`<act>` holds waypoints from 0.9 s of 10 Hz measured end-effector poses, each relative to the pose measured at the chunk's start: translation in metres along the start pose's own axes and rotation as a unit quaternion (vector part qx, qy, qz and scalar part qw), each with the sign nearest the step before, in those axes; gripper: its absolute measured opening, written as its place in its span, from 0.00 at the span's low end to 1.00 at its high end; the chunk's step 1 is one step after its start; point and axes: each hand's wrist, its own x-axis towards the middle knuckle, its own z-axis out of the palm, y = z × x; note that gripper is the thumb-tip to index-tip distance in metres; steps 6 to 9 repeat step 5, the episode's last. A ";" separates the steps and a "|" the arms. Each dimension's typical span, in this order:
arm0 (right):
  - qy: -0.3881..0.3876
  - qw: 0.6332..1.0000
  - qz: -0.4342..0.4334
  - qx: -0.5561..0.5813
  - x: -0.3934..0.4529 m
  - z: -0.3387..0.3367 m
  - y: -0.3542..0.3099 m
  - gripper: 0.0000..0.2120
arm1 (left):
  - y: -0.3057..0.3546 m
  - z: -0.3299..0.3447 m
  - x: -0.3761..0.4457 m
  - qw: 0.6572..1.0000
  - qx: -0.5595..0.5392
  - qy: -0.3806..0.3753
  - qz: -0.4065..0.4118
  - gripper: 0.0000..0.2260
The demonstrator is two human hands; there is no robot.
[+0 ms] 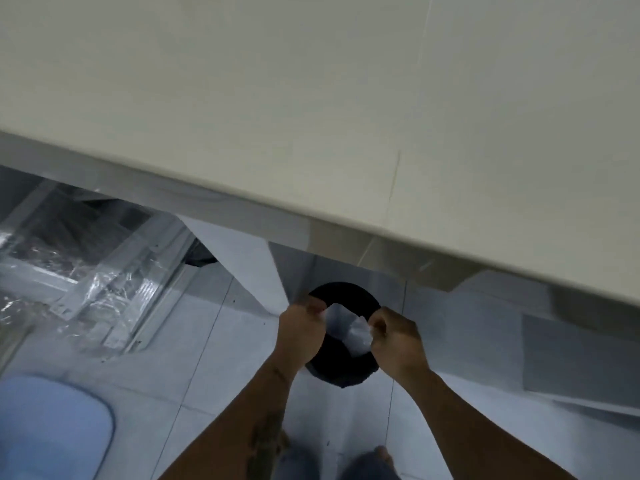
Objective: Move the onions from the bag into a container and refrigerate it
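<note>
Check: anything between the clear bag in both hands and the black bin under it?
Nothing visible. The left hand and right hand pinch the clear plastic bag directly over the open mouth of the black bin on the floor, beside the counter.

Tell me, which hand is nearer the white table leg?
The left hand, close beside the table leg. The right hand grips the clear bag on the far side, over the black bin.

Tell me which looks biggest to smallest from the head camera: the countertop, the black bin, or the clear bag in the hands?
1. The countertop, filling most of the view, though nearest the camera.
2. The black bin on the floor.
3. The crumpled clear plastic bag, held over the bin.
</note>
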 end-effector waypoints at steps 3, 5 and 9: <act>-0.088 0.995 0.038 -0.034 0.014 0.008 0.015 0.11 | -0.018 0.009 0.003 0.992 0.074 -0.096 0.029 0.11; -0.123 0.990 0.056 -0.032 0.009 -0.002 0.006 0.18 | -0.003 -0.002 -0.009 0.989 0.093 -0.096 0.059 0.12; -0.123 0.990 0.056 -0.032 0.009 -0.002 0.006 0.18 | -0.003 -0.002 -0.009 0.989 0.093 -0.096 0.059 0.12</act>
